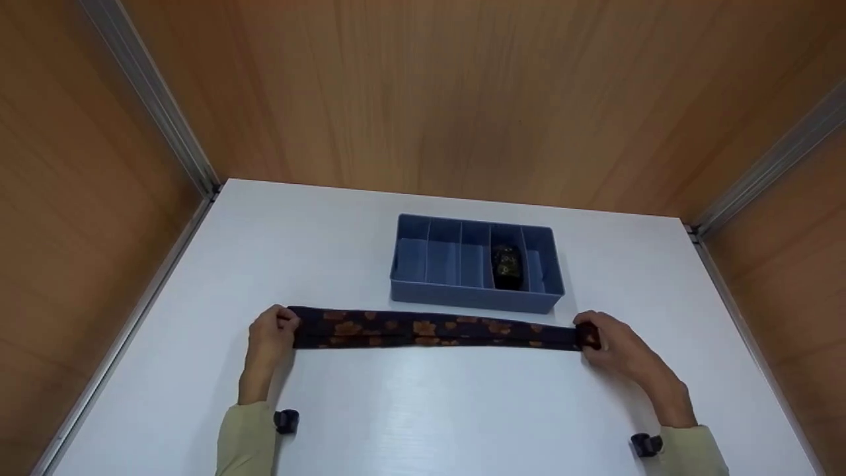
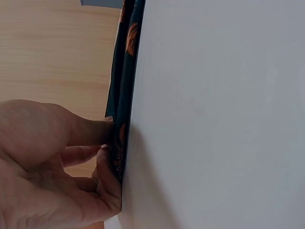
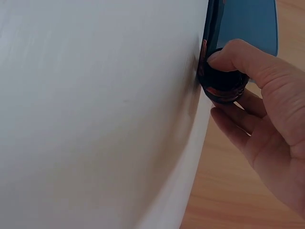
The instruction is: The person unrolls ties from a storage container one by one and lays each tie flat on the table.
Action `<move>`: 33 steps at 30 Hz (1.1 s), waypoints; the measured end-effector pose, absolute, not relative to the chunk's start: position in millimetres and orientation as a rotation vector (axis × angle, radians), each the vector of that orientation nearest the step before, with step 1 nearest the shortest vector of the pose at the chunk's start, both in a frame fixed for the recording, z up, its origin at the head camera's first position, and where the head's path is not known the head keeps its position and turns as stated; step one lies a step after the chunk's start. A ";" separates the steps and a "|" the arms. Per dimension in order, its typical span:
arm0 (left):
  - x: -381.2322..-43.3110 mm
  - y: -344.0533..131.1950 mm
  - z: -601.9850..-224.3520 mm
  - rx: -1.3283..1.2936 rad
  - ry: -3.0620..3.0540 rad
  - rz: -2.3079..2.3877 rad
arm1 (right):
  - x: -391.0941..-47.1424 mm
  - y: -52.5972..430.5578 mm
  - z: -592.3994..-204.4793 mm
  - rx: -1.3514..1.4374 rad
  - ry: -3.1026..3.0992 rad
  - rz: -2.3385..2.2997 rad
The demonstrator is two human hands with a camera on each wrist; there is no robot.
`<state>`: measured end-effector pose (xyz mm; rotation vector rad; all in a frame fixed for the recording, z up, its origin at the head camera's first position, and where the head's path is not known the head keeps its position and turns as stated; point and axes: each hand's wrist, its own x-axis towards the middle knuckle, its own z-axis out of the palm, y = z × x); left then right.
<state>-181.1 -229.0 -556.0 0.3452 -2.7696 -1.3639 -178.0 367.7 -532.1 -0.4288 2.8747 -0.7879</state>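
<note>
A dark blue necktie (image 1: 429,329) with orange flowers lies stretched left to right across the white table, its wider end at the left. Thumb and fingers of my left hand (image 1: 268,334) pinch that wide end, as the left wrist view shows along the tie's edge (image 2: 125,81). At the other end the tie is wound into a small roll (image 3: 224,86). My right hand (image 1: 615,344) grips this roll, thumb on its near face and fingers behind it. Part of the roll is hidden by the hand in the head view.
Just behind the tie stands a blue divided box (image 1: 469,301). A dark rolled bundle with a gold pattern (image 1: 507,266) sits in its second compartment from the right. Wooden panels (image 1: 423,99) enclose the white table (image 1: 423,410) at the back and both sides.
</note>
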 end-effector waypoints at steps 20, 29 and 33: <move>-181.9 -228.1 -555.8 0.302 -2.738 -1.377 | -176.7 385.7 -528.4 -0.348 2.862 -0.809; -179.8 -227.3 -554.6 0.305 -2.774 -1.353 | -170.8 394.6 -530.3 -0.376 2.901 -0.800; -179.1 -226.9 -554.7 0.311 -2.765 -1.357 | -169.9 397.5 -530.3 -0.371 2.896 -0.806</move>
